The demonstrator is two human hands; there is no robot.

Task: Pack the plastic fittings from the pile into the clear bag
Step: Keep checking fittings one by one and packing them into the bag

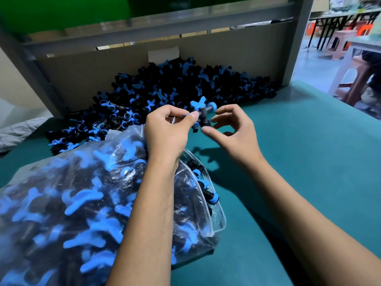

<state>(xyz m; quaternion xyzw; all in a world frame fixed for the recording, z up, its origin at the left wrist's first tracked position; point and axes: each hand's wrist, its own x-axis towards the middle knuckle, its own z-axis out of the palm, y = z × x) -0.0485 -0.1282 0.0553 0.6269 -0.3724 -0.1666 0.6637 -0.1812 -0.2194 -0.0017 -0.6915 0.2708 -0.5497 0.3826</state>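
The clear bag [86, 203] lay under the left forearm and near the person, and it was already swollen with plastic fittings, so most of the packing looked done. Still, a large pile [165, 87] remained on the tabletop [309, 162] just beyond both hands, against a cardboard wall [92, 71], so I judge that much work was left, perhaps for another bag.

The left hand [167, 131] pinched one fitting [201, 114] between thumb and curled fingers, and it seemed to hold also a thin white strip, perhaps a tie; I cannot tell for sure. The right hand [231, 131] was just beside the fitting, with its fingers loosely curved and a gap between thumb and forefinger, and it held nothing.

The fittings were of hard plastic, with black tube-shaped bodies and blue butterfly-shaped handles and blue rings at the ends. The bag was of thin, shiny film, wrinkled, with a thicker rim at its mouth below the left forearm. The tabletop was a smooth teal mat.
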